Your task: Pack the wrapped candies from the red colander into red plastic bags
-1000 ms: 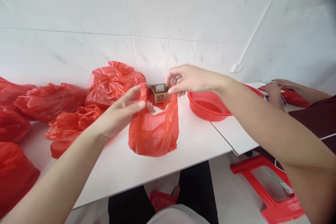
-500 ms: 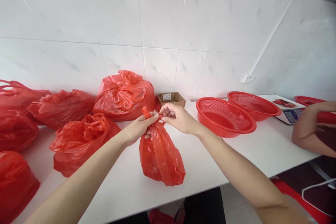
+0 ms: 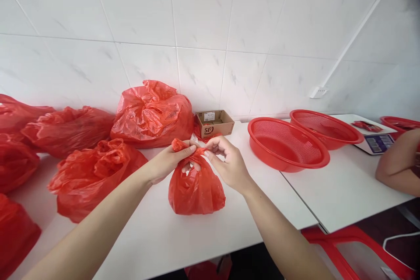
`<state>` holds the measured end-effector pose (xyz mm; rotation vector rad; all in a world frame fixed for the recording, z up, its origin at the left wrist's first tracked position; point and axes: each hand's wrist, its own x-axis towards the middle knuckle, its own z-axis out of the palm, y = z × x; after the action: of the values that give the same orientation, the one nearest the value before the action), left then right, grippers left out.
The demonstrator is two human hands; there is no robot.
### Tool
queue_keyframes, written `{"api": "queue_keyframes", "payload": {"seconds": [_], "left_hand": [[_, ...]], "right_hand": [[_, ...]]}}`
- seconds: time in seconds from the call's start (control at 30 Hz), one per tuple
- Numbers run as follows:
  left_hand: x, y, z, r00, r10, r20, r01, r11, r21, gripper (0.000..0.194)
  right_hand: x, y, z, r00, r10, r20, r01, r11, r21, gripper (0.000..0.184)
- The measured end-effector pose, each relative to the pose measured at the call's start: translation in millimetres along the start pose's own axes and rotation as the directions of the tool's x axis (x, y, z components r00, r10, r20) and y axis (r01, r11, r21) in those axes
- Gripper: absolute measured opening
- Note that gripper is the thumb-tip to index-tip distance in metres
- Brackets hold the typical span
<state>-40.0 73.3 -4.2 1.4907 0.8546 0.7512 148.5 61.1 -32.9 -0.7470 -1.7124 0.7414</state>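
A small red plastic bag (image 3: 197,194) hangs down between my hands, its body low over the white table (image 3: 157,240); I cannot tell whether it touches. My left hand (image 3: 169,162) is closed round the bag's gathered neck, the thumb lying along the top. At the same neck, my right hand (image 3: 228,159) pinches a twisted end between thumb and forefinger. What the bag contains is hidden. Nearest to my left forearm stands another red bag (image 3: 98,175) with a crumpled top.
A large red bag (image 3: 152,113) and a cardboard box (image 3: 215,124) stand by the wall. Several red bags fill the left. On the right are a red basket (image 3: 288,144), a second basket (image 3: 324,129), a scale (image 3: 379,143) and another person's arm (image 3: 398,162). A red stool (image 3: 354,240) is below.
My right hand has pulled the bag's twisted end out to the right. The bag now hangs shorter and more level. The view has shifted slightly.
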Motion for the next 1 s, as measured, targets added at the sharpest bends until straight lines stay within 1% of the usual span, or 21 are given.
{"api": "queue_keyframes", "payload": {"seconds": [0.03, 0.1, 0.17, 0.2, 0.23, 0.3, 0.33, 0.37, 0.4, 0.43, 0.47, 0.5, 0.53, 0.63, 0.7, 0.73, 0.77, 0.8, 0.87, 0.93, 1.0], "left_hand": [[0.2, -0.1, 0.0, 1.0, 0.009, 0.011, -0.009, 1.0, -0.001, 0.029], [0.0, 0.9, -0.9, 0.999, 0.035, 0.034, -0.036, 0.999, 0.026, 0.029], [-0.7, 3.3, -1.6, 0.998, 0.053, 0.043, -0.057, 0.994, 0.099, 0.024], [-1.1, 4.5, -1.4, 0.997, 0.05, 0.051, -0.057, 0.988, 0.146, 0.02], [-1.3, 5.3, -0.5, 0.997, 0.037, 0.064, -0.049, 0.981, 0.19, 0.017], [-1.1, 4.1, 3.3, 0.996, 0.029, 0.08, -0.051, 0.954, 0.295, 0.009], [-0.6, 1.6, 6.1, 0.996, 0.057, 0.062, -0.077, 0.917, 0.39, 0.007], [0.3, -2.1, 9.2, 0.993, 0.114, 0.02, -0.108, 0.854, 0.509, 0.012], [1.4, -6.8, 12.6, 0.98, 0.194, -0.034, -0.13, 0.765, 0.63, 0.017], [2.7, -12.2, 15.8, 0.956, 0.282, -0.085, -0.131, 0.667, 0.733, 0.022], [4.0, -17.7, 18.8, 0.927, 0.355, -0.124, -0.117, 0.586, 0.801, 0.027], [5.2, -22.8, 21.4, 0.902, 0.404, -0.151, -0.101, 0.54, 0.836, 0.03], [6.1, -27.1, 23.3, 0.885, 0.433, -0.17, -0.096, 0.528, 0.844, 0.033], [7.6, -33.4, 24.9, 0.839, 0.517, -0.169, -0.161, 0.533, 0.831, 0.036], [8.3, -34.2, 24.1, 0.82, 0.556, -0.136, -0.226, 0.532, 0.816, 0.036], [8.4, -34.9, 24.1, 0.823, 0.555, -0.125, -0.235, 0.532, 0.813, 0.037], [8.0, -36.6, 24.9, 0.833, 0.537, -0.131, -0.217, 0.536, 0.816, 0.037], [6.9, -39.4, 26.9, 0.846, 0.509, -0.159, -0.173, 0.544, 0.821, 0.037], [0.9, -49.3, 34.4, 0.854, 0.452, -0.256, -0.062, 0.578, 0.814, 0.035], [-10.7, -63.0, 45.6, 0.854, 0.401, -0.33, 0.004, 0.631, 0.776, 0.033], [-25.9, -76.2, 56.9, 0.874, 0.361, -0.325, -0.003, 0.672, 0.74, 0.031]], "right_hand": [[-3.4, -4.7, 0.9, 0.999, -0.017, -0.031, 0.017, 1.0, 0.006, 0.005], [-10.1, -15.5, 1.8, 0.999, -0.048, -0.022, 0.049, 0.999, 0.014, 0.005], [-14.4, -21.1, 2.1, 0.997, -0.071, -0.003, 0.071, 0.997, 0.009, 0.007], [-15.1, -20.0, 2.5, 0.998, -0.066, -0.015, 0.066, 0.998, 0.009, 0.01], [-14.8, -15.9, 3.3, 0.999, -0.037, -0.035, 0.038, 0.999, 0.016, 0.016], [-12.7, -0.7, 6.1, 0.997, 0.073, -0.038, -0.072, 0.996, 0.047, 0.027], [-11.7, 8.8, 8.3, 0.99, 0.14, -0.013, -0.139, 0.988, 0.069, 0.031], [-11.2, 18.2, 10.8, 0.979, 0.2, 0.022, -0.202, 0.975, 0.096, 0.034], [-11.1, 26.5, 13.4, 0.968, 0.245, 0.055, -0.251, 0.96, 0.126, 0.036], [-11.6, 33.1, 15.8, 0.959, 0.272, 0.078, -0.281, 0.946, 0.161, 0.038], [-12.6, 37.6, 17.8, 0.954, 0.284, 0.094, -0.297, 0.933, 0.201, 0.039], [-13.8, 40.1, 18.9, 0.952, 0.284, 0.115, -0.304, 0.922, 0.24, 0.04], [-15.1, 40.9, 19.1, 0.951, 0.274, 0.143, -0.304, 0.913, 0.273, 0.04], [-18.2, 37.8, 13.9, 0.944, 0.243, 0.222, -0.306, 0.897, 0.319, 0.032], [-18.6, 36.9, 7.1, 0.949, 0.246, 0.196, -0.296, 0.91, 0.291, 0.028], [-18.1, 38.1, 3.1, 0.956, 0.25, 0.152, -0.283, 0.923, 0.262, 0.029], [-16.9, 40.7, -1.2, 0.963, 0.25, 0.102, -0.268, 0.935, 0.234, 0.031], [-15.0, 45.0, -5.9, 0.967, 0.25, 0.05, -0.255, 0.943, 0.214, 0.032], [-9.2, 59.1, -16.0, 0.96, 0.274, -0.055, -0.259, 0.947, 0.192, 0.033], [-1.9, 79.6, -26.2, 0.926, 0.346, -0.149, -0.324, 0.934, 0.154, 0.033], [4.0, 102.9, -33.9, 0.884, 0.416, -0.214, -0.403, 0.909, 0.102, 0.033]]}}
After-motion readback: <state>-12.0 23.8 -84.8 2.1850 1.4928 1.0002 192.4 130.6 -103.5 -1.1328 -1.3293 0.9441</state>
